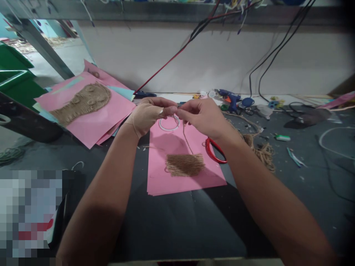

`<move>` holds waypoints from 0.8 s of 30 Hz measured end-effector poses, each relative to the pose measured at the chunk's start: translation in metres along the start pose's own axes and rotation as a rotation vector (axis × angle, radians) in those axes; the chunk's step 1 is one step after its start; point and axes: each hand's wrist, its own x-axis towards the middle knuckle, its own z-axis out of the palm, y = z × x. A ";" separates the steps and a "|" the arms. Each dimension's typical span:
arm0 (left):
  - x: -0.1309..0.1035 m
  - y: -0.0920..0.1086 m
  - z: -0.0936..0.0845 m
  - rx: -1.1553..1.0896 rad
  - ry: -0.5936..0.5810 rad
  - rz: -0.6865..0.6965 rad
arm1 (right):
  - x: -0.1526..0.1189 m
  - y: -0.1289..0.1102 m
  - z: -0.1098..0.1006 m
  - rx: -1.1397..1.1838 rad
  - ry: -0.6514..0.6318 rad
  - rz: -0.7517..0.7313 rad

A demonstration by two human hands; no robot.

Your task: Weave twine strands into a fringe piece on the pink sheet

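Note:
My left hand (149,116), with a pale wrap around the palm and wrist, pinches at the fingertips. My right hand (203,117) pinches right against it, and the fingertips of both meet over the sheet. Between them is jute twine (188,140), whose strand runs down to a flat patch of jute rows (185,164). This patch lies on pink paper (161,184). A white ring (160,125) rests on the paper under my left fingers. Red-handled scissors (219,158) lie partly under my right forearm. The exact grip on the twine's end is too small to see.
Pink sheets at the left carry a finished-looking jute shape (93,98). A blue glue gun (231,98) lies at the back, near black cables (260,79). Loose jute twine (263,155) is heaped at the right. A dark cylinder (24,118) and green bins (22,87) stand left.

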 end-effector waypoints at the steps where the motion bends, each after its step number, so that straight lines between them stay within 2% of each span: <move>1: -0.001 0.001 0.001 0.015 -0.002 -0.001 | 0.000 -0.001 0.000 -0.006 -0.002 0.003; 8: -0.003 0.006 0.003 0.094 0.023 -0.019 | -0.002 -0.004 -0.001 -0.053 -0.031 0.021; 13: -0.003 0.007 0.002 0.147 -0.026 -0.014 | -0.002 -0.002 -0.002 -0.096 -0.037 0.015; 18: -0.005 0.012 0.001 0.232 -0.026 -0.041 | -0.003 -0.002 -0.003 -0.144 -0.051 0.016; 24: -0.008 0.017 0.001 0.303 -0.089 -0.020 | -0.003 -0.001 -0.005 -0.159 -0.120 0.074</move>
